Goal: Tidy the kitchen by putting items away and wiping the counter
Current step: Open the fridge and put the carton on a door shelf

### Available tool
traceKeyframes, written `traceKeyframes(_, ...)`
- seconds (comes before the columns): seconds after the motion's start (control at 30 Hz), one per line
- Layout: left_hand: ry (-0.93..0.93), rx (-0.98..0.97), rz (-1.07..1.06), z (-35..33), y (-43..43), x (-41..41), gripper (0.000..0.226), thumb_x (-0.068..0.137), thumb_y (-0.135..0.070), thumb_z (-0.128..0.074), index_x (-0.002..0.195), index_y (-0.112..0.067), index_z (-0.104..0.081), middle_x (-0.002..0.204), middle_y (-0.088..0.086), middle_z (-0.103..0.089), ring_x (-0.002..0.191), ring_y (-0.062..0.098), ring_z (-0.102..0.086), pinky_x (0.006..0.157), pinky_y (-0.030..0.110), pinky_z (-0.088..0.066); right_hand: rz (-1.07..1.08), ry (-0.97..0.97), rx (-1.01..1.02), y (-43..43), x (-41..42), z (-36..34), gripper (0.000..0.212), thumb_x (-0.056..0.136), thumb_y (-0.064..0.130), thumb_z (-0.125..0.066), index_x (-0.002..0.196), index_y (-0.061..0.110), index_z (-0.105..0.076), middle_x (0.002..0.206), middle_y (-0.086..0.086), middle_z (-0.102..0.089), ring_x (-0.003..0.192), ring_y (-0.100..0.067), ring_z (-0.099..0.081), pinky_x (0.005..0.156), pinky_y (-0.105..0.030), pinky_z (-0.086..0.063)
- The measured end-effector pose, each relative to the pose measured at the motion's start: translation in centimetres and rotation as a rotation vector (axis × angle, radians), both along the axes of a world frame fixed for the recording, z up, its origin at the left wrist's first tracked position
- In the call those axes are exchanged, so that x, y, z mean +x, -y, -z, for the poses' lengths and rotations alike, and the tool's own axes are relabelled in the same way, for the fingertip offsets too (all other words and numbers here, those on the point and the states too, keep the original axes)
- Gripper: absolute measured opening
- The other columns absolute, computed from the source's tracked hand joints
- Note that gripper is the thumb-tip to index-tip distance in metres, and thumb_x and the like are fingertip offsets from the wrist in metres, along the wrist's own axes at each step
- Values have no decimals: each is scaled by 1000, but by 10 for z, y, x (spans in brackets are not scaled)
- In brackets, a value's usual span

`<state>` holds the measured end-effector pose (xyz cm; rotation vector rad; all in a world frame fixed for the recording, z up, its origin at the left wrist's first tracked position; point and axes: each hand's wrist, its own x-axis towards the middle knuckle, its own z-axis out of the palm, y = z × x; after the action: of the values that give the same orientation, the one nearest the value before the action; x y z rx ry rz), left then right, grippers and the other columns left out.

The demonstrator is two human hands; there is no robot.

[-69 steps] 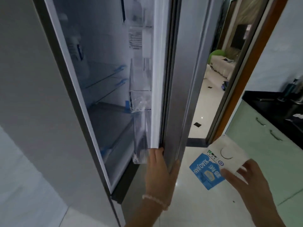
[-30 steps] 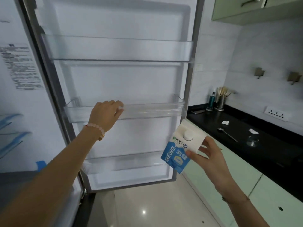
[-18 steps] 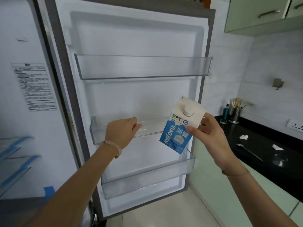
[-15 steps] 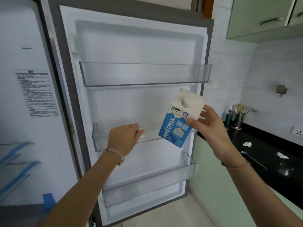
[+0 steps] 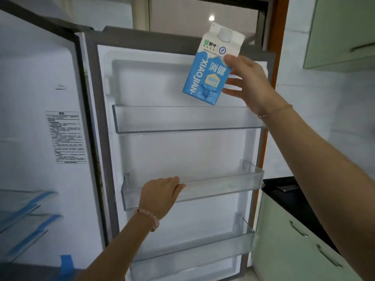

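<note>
A blue and white milk carton point(image 5: 211, 65) with a white round cap is held upright in my right hand point(image 5: 247, 80), just above the top clear shelf point(image 5: 182, 120) of the open fridge door point(image 5: 101, 138). The carton's bottom edge hangs slightly over that shelf's rim, apart from it. My left hand point(image 5: 160, 193) grips the front rim of the middle door shelf point(image 5: 223, 185). All three door shelves are bare.
The fridge interior point(image 5: 36, 118) lies to the left with glass shelves point(image 5: 24, 209) edged in blue tape. To the right are green lower cabinets point(image 5: 294, 250), a black counter point(image 5: 284, 189) and a green upper cabinet point(image 5: 343, 31).
My right hand has lifted the carton from beside the middle shelf up to above the top door shelf. My left hand has stayed on the middle shelf's rim.
</note>
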<state>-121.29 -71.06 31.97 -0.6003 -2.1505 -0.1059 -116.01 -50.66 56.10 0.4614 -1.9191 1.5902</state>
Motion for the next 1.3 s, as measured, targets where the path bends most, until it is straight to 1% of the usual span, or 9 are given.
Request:
traceKeyframes(0.17,-31,2,3,2,-1,-1,40,87,-45,-36,55,-24,-47,40,-5,-50,31,10,-44,39,20,-21,-58,29,101,-2,-29,-9,50,83,34,-63,127,16,-49,112,1,-69,99,-16,-68,83,-30,-57)
traceKeyframes(0.37,-58,4,-7,4,0,-1,39,87,-45,-37,57,-24,-49,41,-6,-51,32,9,-44,39,19,-26,-146,21,160,-1,-47,-24,47,84,17,-63,128,13,-47,114,-2,-67,106,-19,-66,92,-36,-54)
traceKeyframes(0.6,-81,13,-16,6,-1,-3,39,88,-45,-36,58,-25,-50,42,-6,-51,33,9,-44,38,21,-33,-268,37,219,-11,-54,-28,50,86,10,-60,133,17,-43,124,-5,-62,112,-21,-62,91,-37,-54)
traceKeyframes(0.73,-86,30,-18,7,0,-4,50,94,-47,-22,58,-25,-48,42,-6,-51,33,9,-43,38,22,-34,-329,74,198,-10,-55,-27,43,85,5,-60,124,19,-48,115,-3,-66,108,-20,-65,90,-36,-54)
traceKeyframes(0.9,-86,39,-2,8,0,-4,54,94,-48,-17,58,-25,-48,42,-7,-50,33,9,-42,39,20,-33,-238,218,348,-4,-63,-11,36,84,10,-63,117,19,-50,110,-3,-69,105,-22,-66,91,-38,-54)
traceKeyframes(1.0,-97,46,8,8,1,-4,55,94,-49,-16,57,-25,-48,41,-7,-49,32,8,-40,39,18,-33,-256,289,296,-7,-69,-4,25,85,11,-63,104,19,-48,105,-3,-71,100,-22,-68,92,-39,-54)
traceKeyframes(1.1,-104,56,8,8,1,-4,54,94,-49,-17,57,-25,-48,41,-8,-48,34,7,-30,40,17,-31,-253,320,305,-9,-68,-5,20,85,15,-63,98,22,-49,106,-2,-72,100,-23,-68,92,-38,-54)
traceKeyframes(1.2,-95,55,13,9,2,-4,55,94,-50,-17,57,-25,-49,41,-8,-49,33,7,-34,39,18,-35,-198,329,401,-9,-63,-6,22,87,23,-61,106,29,-52,108,3,-70,101,-22,-67,91,-35,-53)
traceKeyframes(1.3,-94,53,0,8,2,-1,56,94,-49,-16,56,-25,-49,41,-8,-48,33,6,-35,39,19,-34,-124,307,476,-10,-55,-2,39,87,32,-59,125,32,-49,109,8,-69,102,-18,-66,90,-33,-54)
